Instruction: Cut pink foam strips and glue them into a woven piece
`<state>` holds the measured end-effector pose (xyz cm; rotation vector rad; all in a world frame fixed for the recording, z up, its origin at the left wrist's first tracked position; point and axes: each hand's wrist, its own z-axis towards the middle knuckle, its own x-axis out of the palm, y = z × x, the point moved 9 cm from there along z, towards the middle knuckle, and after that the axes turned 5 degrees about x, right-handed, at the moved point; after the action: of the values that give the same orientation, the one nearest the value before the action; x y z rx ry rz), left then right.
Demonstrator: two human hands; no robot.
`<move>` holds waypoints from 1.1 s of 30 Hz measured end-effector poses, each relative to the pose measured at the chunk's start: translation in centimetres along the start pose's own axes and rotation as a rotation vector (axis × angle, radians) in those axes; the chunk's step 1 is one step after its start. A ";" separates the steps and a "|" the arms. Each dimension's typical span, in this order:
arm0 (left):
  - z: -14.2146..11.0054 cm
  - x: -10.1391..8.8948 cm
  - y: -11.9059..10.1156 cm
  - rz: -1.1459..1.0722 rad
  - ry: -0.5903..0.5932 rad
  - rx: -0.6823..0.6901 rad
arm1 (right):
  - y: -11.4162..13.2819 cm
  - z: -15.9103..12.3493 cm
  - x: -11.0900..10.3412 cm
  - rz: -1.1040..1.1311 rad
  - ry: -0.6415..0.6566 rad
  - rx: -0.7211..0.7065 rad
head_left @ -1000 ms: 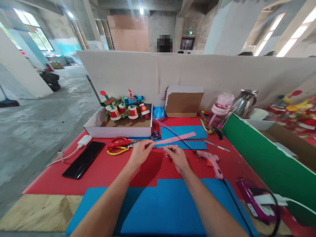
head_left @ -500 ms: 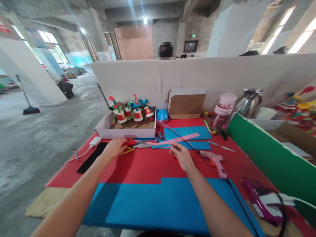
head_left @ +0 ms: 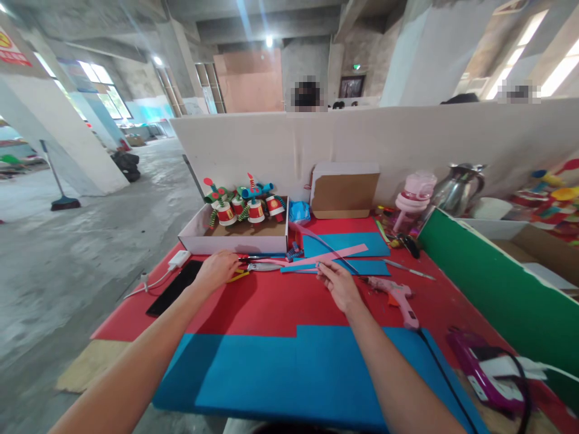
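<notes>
My left hand [head_left: 218, 269] is closed at the back left of the red work surface, its fingertips over a slim dark object [head_left: 249, 258] whose kind I cannot make out. Right beside it lie pliers [head_left: 263, 267] with grey jaws and a yellow handle. My right hand [head_left: 338, 284] pinches thumb and fingers together, with a tiny pale bit at the tips, too small to name. Just beyond those fingertips, a pink strip [head_left: 348, 252] lies slantwise across blue sheets [head_left: 368, 267]. A small coiled dark-blue piece [head_left: 295, 252] rests behind the pliers.
A white box [head_left: 233, 245] holds several paper-cup figures. To the right lie a pink glue gun [head_left: 400, 296] with a black cable, a pen [head_left: 409, 269] and a purple device [head_left: 482, 367]. A black phone [head_left: 174, 289] lies left. A green divider [head_left: 488, 289] borders the right side.
The red handle seen by my left fingers has gone from sight, and a slim dark object shows there. My right hand stays pinched near the strips. The view has shifted slightly.
</notes>
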<state>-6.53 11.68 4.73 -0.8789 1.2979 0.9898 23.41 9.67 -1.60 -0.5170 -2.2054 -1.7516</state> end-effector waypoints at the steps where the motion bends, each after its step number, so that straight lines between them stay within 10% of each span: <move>1: -0.2 0.4 -0.3 -0.025 0.023 0.031 | -0.1 0.0 0.0 -0.008 0.005 0.003; 14: 0.3 1.5 0.0 0.090 0.197 0.105 | -1.1 -0.1 0.2 -0.069 0.018 0.084; 22: -0.4 0.5 -0.4 -0.291 0.476 0.143 | -1.3 -0.1 0.1 -0.066 0.033 0.087; 33: -1.2 -0.9 0.0 -0.217 0.285 0.145 | -1.4 0.2 -0.1 -0.044 0.018 0.080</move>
<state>-6.98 10.53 5.57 -1.0499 1.4575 0.6081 22.86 9.54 -2.87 -0.4359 -2.2803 -1.6739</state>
